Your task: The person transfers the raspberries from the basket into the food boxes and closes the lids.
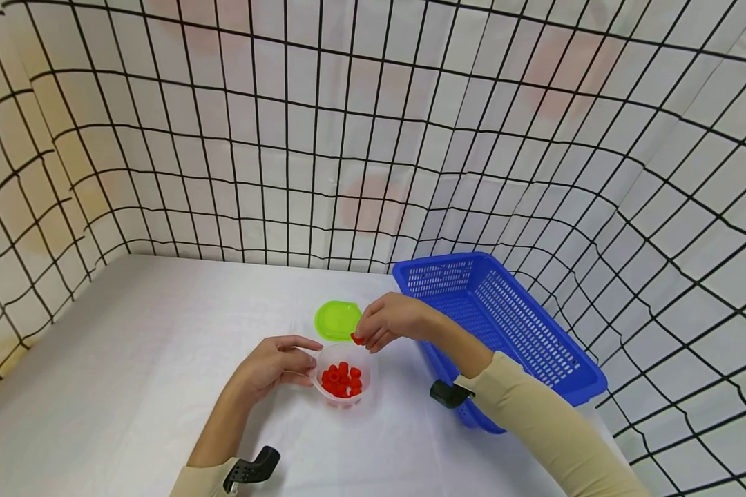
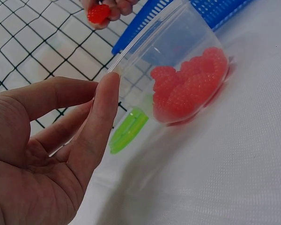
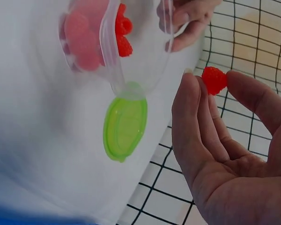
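A clear plastic tub [image 2: 140, 70] stands on the white table with several red raspberries [image 1: 342, 379] inside it. My left hand [image 1: 280, 364] pinches the tub's rim at its left side, thumb and fingertips meeting on the edge in the left wrist view. Above the tub's far right edge, my right hand [image 1: 388, 321] pinches a single raspberry [image 3: 214, 80] between thumb and fingertips. Just behind the tub, a bright green lid [image 1: 338, 320] lies flat on the table.
A blue perforated plastic basket [image 1: 534, 338] stands to the right, partly beneath my right forearm. White walls with a black wire grid [image 1: 317, 138] enclose the table [image 1: 130, 359] at the back and sides.
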Tool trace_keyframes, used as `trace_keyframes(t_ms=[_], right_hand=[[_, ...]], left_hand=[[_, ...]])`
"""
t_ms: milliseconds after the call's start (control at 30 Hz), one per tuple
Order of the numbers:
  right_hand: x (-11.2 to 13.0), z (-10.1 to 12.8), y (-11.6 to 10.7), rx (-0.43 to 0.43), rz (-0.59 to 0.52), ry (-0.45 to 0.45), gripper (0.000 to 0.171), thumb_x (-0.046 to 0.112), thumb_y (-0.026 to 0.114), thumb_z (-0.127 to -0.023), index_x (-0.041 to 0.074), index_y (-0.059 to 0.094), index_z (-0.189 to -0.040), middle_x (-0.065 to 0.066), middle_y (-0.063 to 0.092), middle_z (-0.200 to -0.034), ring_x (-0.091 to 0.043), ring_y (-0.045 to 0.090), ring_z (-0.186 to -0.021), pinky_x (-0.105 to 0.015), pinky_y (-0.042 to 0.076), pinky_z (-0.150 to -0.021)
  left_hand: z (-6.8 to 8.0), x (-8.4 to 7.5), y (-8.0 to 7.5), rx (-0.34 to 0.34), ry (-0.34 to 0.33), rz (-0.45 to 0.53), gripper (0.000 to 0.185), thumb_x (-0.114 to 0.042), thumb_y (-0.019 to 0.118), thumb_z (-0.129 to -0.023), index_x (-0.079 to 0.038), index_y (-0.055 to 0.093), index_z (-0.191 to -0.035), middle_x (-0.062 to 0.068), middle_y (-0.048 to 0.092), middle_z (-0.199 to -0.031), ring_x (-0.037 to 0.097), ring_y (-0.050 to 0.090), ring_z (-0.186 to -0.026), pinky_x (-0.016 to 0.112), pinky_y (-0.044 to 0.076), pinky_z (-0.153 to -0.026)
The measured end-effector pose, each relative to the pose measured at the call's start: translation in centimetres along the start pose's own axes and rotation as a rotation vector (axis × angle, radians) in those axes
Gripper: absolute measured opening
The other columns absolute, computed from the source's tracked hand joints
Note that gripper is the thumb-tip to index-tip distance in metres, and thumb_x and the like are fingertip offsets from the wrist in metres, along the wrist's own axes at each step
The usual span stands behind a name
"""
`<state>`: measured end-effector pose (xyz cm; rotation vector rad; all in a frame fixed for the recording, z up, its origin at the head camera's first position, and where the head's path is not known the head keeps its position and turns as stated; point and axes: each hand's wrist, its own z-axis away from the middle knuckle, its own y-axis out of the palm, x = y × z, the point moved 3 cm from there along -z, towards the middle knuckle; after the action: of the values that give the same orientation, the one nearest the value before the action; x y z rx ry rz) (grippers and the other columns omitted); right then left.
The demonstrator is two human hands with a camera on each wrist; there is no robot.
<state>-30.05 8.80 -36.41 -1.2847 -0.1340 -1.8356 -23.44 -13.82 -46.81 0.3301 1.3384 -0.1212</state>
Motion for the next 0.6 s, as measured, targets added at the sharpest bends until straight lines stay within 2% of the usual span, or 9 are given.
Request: trace_keyframes(t_ms=[333,600], right_hand=[[-1.2,-0.6,1.7,0.055,0.045,0.04,0.02,0.015,0.073,-0.089,0.0,0.076,-0.102,-0.01,0.076,-0.092,-0.043,0.07,-0.103,-0.036,0.064,-0.082],[-2.5,-1.1,2.4,0.075,0.021,0.044,0.018,0.013,0.073,-0.088,-0.001,0.076,-0.1,-0.014,0.075,-0.094,-0.039,0.072,-0.097,-0.037,0.064,-0.083]], left_hand=[[0.0,0.0,0.0,-0.003,-0.001,-0.005,0.038,-0.005,0.061,-0.093,0.012,0.061,-0.128,0.007,0.069,-0.087,0.017,0.067,-0.071,0.032,0.065,-0.074],[0.0,0.0,0.0,-0.006,0.007,-0.009,0.039,-0.004,0.062,-0.092,0.012,0.061,-0.127,0.006,0.069,-0.086,0.016,0.066,-0.072,0.033,0.065,-0.073]])
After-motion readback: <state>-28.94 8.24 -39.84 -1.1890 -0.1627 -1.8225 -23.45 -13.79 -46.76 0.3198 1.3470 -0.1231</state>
